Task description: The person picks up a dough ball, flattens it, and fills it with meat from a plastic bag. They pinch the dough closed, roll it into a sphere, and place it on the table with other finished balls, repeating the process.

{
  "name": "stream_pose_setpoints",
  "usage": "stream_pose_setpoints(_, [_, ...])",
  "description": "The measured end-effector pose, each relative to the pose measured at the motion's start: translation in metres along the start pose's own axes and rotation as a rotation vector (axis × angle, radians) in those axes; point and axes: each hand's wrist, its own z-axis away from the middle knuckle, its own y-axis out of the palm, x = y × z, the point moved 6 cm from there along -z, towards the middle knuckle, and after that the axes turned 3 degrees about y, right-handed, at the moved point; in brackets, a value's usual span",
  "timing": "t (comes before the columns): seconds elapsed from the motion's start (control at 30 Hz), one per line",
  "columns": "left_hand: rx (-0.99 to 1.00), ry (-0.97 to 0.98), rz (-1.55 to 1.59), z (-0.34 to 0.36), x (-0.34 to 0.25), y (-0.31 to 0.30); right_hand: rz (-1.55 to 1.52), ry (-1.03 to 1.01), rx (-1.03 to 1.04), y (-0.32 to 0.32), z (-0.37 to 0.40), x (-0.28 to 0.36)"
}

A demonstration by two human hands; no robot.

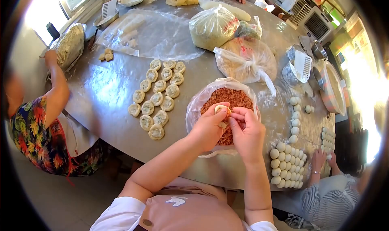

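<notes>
Over a plastic bag (193, 114) of reddish-brown crumbly filling (227, 96), my two hands meet around a small piece of pale dough (221, 108). My left hand (206, 129) is closed on the dough from one side. My right hand (248, 130) pinches at its other side, where a bit of orange-red filling shows. Fingers cover most of the dough piece. Left of the bag, rows of flattened dough rounds (157, 98) with pale, floury centres lie on the metal table (109, 115).
Tied bags, one whitish (212, 27) and one beige (245, 60), stand behind the filling. Rows of round dough balls (287, 165) sit at right, near a co-worker's hands (318, 160). At left, another person's arm (56, 89) reaches to a wrapped dough mass (69, 45).
</notes>
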Motion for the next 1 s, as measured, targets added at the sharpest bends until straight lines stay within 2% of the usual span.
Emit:
stream_pose_setpoints(0.2, [0.057,-0.007,-0.065,-0.001,-0.002,-0.008,-0.030,-0.019,0.036,-0.002,-0.001,0.007])
stream_pose_setpoints(0.3, [0.064,-0.018,0.061,0.004,-0.006,-0.003,-0.002,-0.015,-0.087,-0.015,-0.003,-0.005])
stream_pose_setpoints(0.33, [0.106,-0.036,0.079,0.004,-0.007,-0.001,0.060,-0.067,0.030,-0.016,-0.004,-0.010])
stream_pose_setpoints(0.43, [0.232,-0.103,0.116,0.013,-0.012,0.008,0.337,-0.360,0.139,-0.006,0.004,0.003])
stream_pose_setpoints(0.47, [0.275,-0.132,0.123,0.020,-0.013,0.016,0.182,-0.285,0.201,0.003,0.008,-0.004])
stream_pose_setpoints(0.57, [0.502,-0.202,0.177,0.009,0.008,0.007,0.320,-0.417,0.072,0.014,0.011,-0.005])
stream_pose_setpoints(0.6, [0.720,-0.233,0.331,0.011,0.006,0.013,0.390,-0.414,0.033,0.015,0.011,0.000])
stream_pose_setpoints(0.7, [0.621,-0.192,0.238,0.015,0.010,0.001,0.286,-0.467,0.023,0.019,0.013,0.006])
stream_pose_setpoints(0.77, [0.264,-0.131,-0.022,0.020,0.008,-0.001,0.205,-0.467,-0.034,0.023,0.016,0.005])
stream_pose_setpoints(0.8, [0.237,-0.139,-0.037,0.021,0.010,0.000,0.165,-0.470,-0.063,0.024,0.016,0.006])
stream_pose_setpoints(0.87, [0.194,-0.135,-0.073,0.022,0.010,0.002,0.128,-0.459,-0.100,0.024,0.016,0.010])
stream_pose_setpoints(0.97, [0.245,-0.175,0.032,0.028,0.011,0.010,-0.030,-0.428,-0.147,0.021,0.011,0.011])
stream_pose_setpoints(1.0, [0.406,-0.187,0.151,0.032,0.005,0.021,-0.085,-0.384,-0.140,0.020,0.009,0.010])
